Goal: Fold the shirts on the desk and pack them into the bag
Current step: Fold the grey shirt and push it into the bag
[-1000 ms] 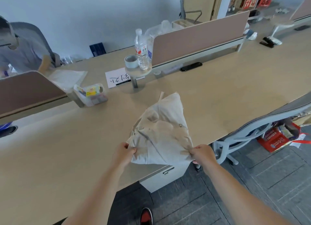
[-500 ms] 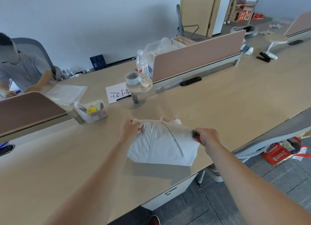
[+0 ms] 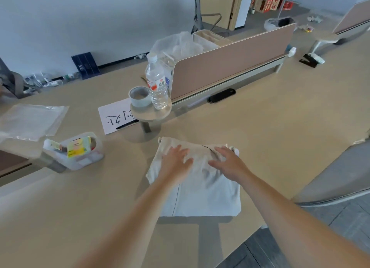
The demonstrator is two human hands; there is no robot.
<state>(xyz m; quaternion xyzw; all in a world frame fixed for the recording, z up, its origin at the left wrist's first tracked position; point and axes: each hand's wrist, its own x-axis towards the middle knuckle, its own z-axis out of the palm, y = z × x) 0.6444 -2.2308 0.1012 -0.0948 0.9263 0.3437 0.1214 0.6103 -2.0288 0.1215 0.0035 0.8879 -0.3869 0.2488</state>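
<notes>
You're standing at a long pale desk [image 3: 280,137] in an office, with a blue-grey wall behind it. At the far left lies a flat clear plastic bag [image 3: 30,121], probably the one you'll pack into. Just right of it sits a clear tub [image 3: 78,151] of stationery, then a sheet of paper [image 3: 116,117] with handwriting. Next come a tape roll [image 3: 140,96] and a water bottle [image 3: 157,83] on a small round stand, and a pinkish divider panel [image 3: 230,63] runs off to the right.

The shirt [image 3: 204,193] lies straight in front of you, near the desk's front edge and well apart from the bag. It is folded into a rough rectangle, its far end rumpled. Treat it as light, limp cloth. Lifted by one corner it will likely sag and fall open, and it should slide easily on the smooth top. I'd take it by both side edges of the fold, or slip flat hands under it so the layers hold together.

Your left hand [image 3: 176,159] rests palm down on the shirt's far left part, fingers straight and spread. Your right hand [image 3: 228,163] lies the same way on the far right part, fingers splayed wide toward the rumpled edge. Neither grips anything. Both forearms reach forward from the lower frame. A grey chair [image 3: 336,177] stands at the right.
</notes>
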